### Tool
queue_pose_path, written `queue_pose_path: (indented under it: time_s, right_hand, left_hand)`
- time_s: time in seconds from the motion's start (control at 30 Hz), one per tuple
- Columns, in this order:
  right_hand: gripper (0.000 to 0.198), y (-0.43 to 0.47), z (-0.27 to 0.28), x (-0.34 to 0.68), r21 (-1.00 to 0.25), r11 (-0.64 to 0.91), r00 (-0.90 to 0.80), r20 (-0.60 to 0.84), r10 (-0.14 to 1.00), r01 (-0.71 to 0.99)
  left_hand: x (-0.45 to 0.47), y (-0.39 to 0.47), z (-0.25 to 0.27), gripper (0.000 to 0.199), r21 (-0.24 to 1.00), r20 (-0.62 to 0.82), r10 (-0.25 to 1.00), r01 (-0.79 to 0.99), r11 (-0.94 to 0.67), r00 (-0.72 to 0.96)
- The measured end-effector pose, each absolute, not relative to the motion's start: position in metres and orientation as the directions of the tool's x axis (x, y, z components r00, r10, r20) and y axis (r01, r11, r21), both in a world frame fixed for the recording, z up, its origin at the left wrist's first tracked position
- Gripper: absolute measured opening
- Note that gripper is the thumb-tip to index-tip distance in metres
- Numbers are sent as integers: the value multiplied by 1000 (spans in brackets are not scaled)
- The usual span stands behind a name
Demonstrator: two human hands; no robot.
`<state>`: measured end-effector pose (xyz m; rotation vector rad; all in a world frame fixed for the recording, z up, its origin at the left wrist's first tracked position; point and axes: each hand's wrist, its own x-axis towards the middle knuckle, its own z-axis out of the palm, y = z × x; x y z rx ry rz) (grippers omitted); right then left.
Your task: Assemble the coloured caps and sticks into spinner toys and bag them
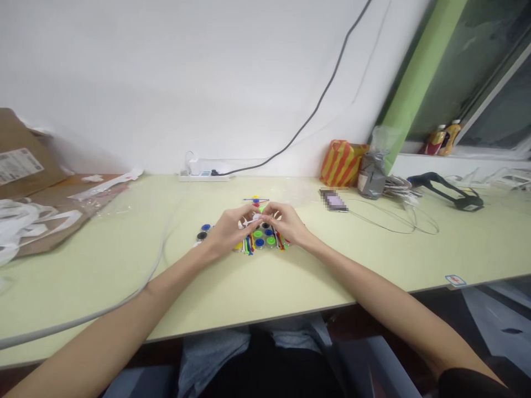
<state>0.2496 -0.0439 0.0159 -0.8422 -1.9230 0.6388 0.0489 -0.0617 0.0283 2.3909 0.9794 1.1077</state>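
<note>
Around the middle of the frame, a small white piece (250, 223) is pinched between the fingertips of the left hand (229, 228) and the right hand (287, 222), both kept pretty narrow. Just below them, a bunch of coloured round discs (259, 243) and skinny coloured sticks (251, 244) are spread on the pale tabletop (232, 298), partly covered by the hands. Further out, right of centre, a red-and-yellow striped bag (340, 163) is parked, and at far left a cardboard box (29, 146) can be seen.
</note>
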Motion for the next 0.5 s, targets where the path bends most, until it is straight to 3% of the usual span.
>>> queue_pose_path:
  time_s: [0.5]
  right_hand:
    - [13, -48, 18, 252, -598, 717, -384, 606, 697, 357]
  left_hand:
    - [50, -66, 35, 21, 539, 568, 676, 409, -736, 469]
